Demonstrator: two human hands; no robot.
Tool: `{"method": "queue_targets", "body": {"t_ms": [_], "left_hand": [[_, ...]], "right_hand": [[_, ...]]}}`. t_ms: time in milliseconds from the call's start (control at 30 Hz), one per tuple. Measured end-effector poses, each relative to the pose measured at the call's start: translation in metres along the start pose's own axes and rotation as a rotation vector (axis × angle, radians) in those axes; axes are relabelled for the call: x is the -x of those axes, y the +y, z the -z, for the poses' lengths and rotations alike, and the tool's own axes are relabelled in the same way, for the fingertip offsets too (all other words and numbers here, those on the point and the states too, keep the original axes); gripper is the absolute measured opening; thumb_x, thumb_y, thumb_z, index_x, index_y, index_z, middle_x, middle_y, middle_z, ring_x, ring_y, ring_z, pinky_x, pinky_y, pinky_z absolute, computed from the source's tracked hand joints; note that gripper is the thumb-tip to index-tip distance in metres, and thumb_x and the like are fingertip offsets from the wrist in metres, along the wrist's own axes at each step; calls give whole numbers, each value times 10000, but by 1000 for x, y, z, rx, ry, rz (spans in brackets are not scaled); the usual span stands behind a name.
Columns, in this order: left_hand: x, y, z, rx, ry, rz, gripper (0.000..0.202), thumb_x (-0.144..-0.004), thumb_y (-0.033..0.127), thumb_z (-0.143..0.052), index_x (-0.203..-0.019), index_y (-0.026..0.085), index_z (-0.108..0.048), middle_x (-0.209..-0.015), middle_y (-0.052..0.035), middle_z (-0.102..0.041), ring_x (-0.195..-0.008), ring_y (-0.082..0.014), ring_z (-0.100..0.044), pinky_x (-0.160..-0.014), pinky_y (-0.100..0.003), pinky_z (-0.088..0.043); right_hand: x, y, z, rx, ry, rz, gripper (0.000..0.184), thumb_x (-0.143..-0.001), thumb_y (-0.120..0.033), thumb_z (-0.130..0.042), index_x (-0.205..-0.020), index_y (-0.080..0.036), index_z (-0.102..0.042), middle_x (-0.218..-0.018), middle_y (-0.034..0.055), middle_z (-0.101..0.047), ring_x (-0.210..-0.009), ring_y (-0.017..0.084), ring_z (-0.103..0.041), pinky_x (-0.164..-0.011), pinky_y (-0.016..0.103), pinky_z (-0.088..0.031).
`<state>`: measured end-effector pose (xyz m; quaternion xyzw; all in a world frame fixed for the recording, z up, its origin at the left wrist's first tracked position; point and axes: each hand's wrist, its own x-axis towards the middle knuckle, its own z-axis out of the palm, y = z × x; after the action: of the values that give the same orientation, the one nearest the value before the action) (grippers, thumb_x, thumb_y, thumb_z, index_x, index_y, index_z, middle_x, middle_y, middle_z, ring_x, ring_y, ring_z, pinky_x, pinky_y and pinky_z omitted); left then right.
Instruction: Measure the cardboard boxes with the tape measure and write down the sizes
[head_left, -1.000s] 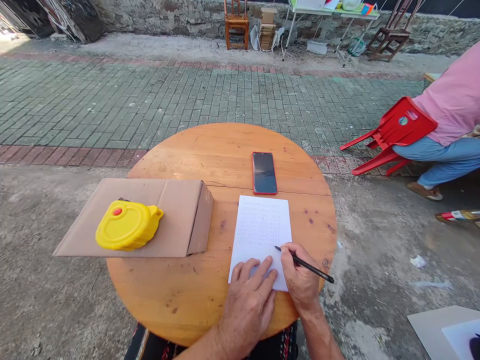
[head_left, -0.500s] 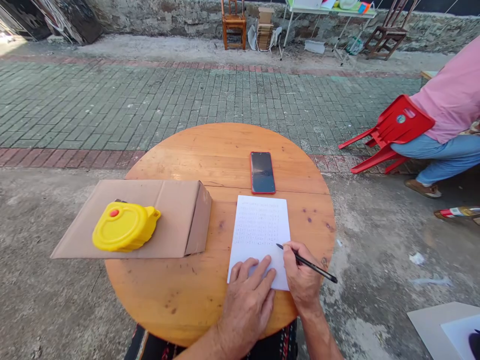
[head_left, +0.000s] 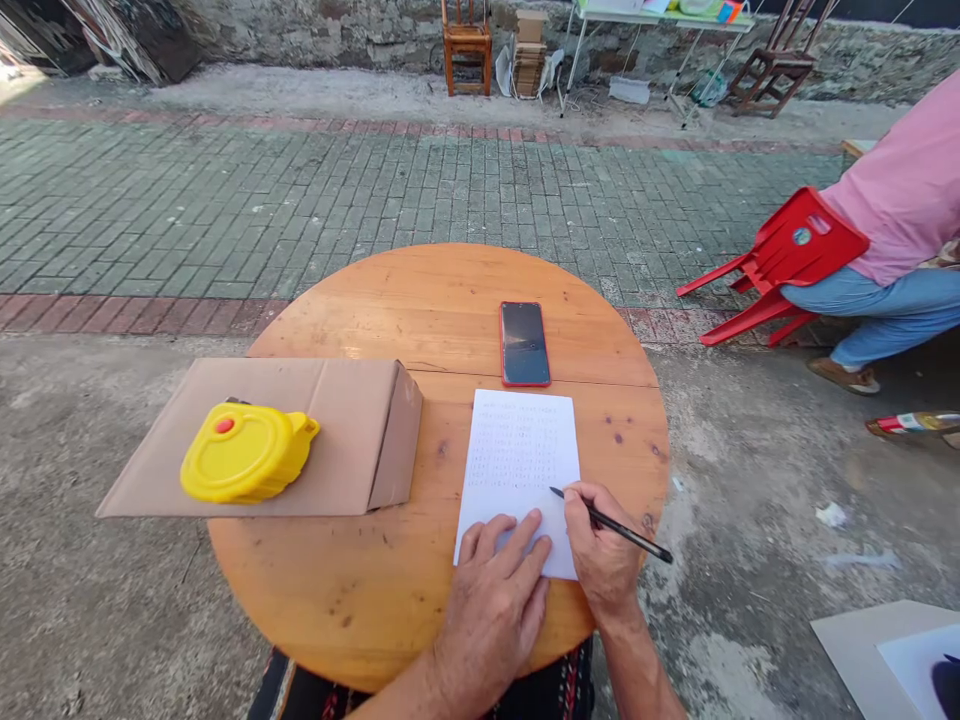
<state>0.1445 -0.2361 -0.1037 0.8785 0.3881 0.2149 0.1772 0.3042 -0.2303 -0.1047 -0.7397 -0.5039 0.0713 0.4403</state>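
A white sheet of paper [head_left: 519, 455] covered in rows of small writing lies on a round wooden table [head_left: 360, 590]. My left hand [head_left: 491, 610] rests flat on the sheet's lower edge, fingers stretched out. My right hand [head_left: 600, 555] is closed on a black pen [head_left: 611, 525], whose tip touches the paper near its lower right. A phone in a red case [head_left: 524, 343] lies face up just beyond the sheet.
A flattened cardboard box [head_left: 352, 420] overhangs the table's left side with a yellow tape measure [head_left: 244, 452] on it. A seated person in a pink shirt [head_left: 907, 190] on a red plastic chair [head_left: 795, 250] is at the right. Chairs and a folding table stand by the far wall.
The pen tip has shifted slightly along the paper's lower part. The view has drifted a little; the hands stay in place.
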Motion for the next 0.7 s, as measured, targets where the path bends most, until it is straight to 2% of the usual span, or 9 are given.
{"method": "queue_targets", "body": {"t_ms": [200, 467, 700], "left_hand": [[0, 0, 0, 11, -10, 7, 318, -903, 157, -557, -1203, 233, -632, -1395, 4, -604, -1124, -278, -542, -941, -479, -426], [-1, 1, 0, 14, 0, 4, 306, -906, 146, -550, -1187, 234, -634, -1387, 12, -611, -1111, -274, -545, -928, -479, -427], [0, 0, -1, 17, 9, 6, 300, -908, 151, -546, -1183, 237, -631, -1390, 21, -608, -1110, -280, -544, -926, -482, -420]], "right_hand": [[-1, -2, -1, 10, -2, 31, 209, -920, -274, -517, -768, -195, -637, -637, -7, -673, -543, 128, -611, -554, 224, -494], [10, 13, 2, -59, 5, -187, 237, -929, -349, -524, -808, -186, -646, -593, -12, -618, -510, 139, -564, -518, 246, -462], [9, 12, 2, -50, -9, -185, 256, -933, -372, -526, -813, -185, -653, -602, -17, -607, -518, 129, -544, -538, 240, -455]]}}
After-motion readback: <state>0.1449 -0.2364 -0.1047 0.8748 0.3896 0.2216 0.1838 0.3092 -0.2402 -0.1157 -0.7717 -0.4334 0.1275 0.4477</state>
